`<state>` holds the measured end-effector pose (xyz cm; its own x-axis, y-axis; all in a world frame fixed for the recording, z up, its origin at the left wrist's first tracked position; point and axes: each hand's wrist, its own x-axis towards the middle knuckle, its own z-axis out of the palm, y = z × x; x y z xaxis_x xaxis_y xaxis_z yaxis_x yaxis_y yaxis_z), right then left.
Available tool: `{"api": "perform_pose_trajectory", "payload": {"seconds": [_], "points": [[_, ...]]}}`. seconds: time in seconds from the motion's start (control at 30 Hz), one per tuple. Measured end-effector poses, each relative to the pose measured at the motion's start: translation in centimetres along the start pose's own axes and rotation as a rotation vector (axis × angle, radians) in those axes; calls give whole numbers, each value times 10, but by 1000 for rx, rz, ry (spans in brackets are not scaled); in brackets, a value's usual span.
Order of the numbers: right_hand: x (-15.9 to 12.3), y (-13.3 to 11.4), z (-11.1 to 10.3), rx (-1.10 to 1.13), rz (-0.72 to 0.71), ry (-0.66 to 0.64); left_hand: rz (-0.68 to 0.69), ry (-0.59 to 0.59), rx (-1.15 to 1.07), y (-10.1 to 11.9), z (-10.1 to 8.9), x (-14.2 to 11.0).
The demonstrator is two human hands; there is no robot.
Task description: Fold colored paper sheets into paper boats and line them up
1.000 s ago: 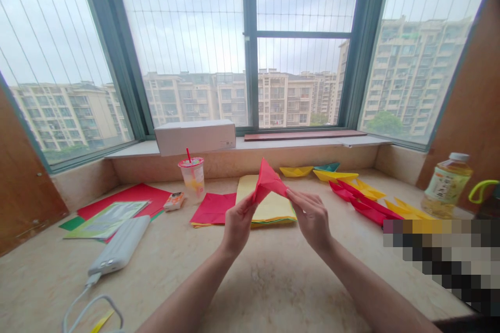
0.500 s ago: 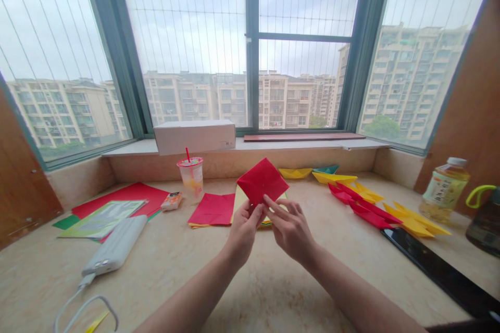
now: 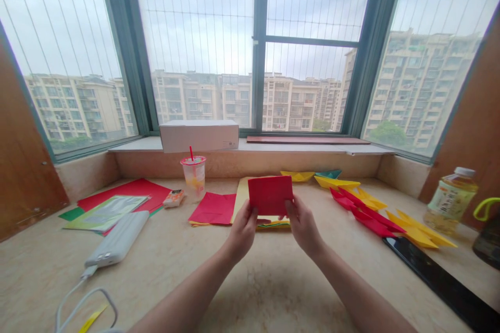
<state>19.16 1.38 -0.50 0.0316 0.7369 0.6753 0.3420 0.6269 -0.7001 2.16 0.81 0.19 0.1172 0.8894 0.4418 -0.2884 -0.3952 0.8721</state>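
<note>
Red folded paper (image 3: 270,195) is clamped between the hands (image 3: 242,228), with origami boats (image 3: 338,182) near the surface's (image 3: 269,286) far right corner.

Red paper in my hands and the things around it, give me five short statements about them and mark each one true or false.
1. Only the left hand holds the red paper. False: the right hand holds it too.
2. The box stands on the sill. True.
3. The straw in the cup is green. False: it is red.
4. A cable is plugged into the power bank. True.
5. The bottle stands to the left of the cup. False: it stands well to the right of it.
</note>
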Motion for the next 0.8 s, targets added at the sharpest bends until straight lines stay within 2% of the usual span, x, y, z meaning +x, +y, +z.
{"api": "perform_pose_trajectory", "payload": {"seconds": [0.1,0.23,0.3,0.37,0.53,0.63,0.8], "points": [[-4,3,7,192,106,-62,70,35,169,-2,1,-2],[-2,-1,3,244,123,-192,50,65,421,5,-8,-2],[2,-5,-3,240,126,-233,32,47,528,8,-14,0],[5,-8,-10,275,149,-199,9,-4,583,9,-19,1],[6,-11,-17,376,213,-141,-91,-145,497,2,-21,0],[3,-9,-13,347,231,-117,-78,-155,425,1,-23,0],[-3,-4,-8,263,252,-64,-64,-240,451,1,-29,0]]}}
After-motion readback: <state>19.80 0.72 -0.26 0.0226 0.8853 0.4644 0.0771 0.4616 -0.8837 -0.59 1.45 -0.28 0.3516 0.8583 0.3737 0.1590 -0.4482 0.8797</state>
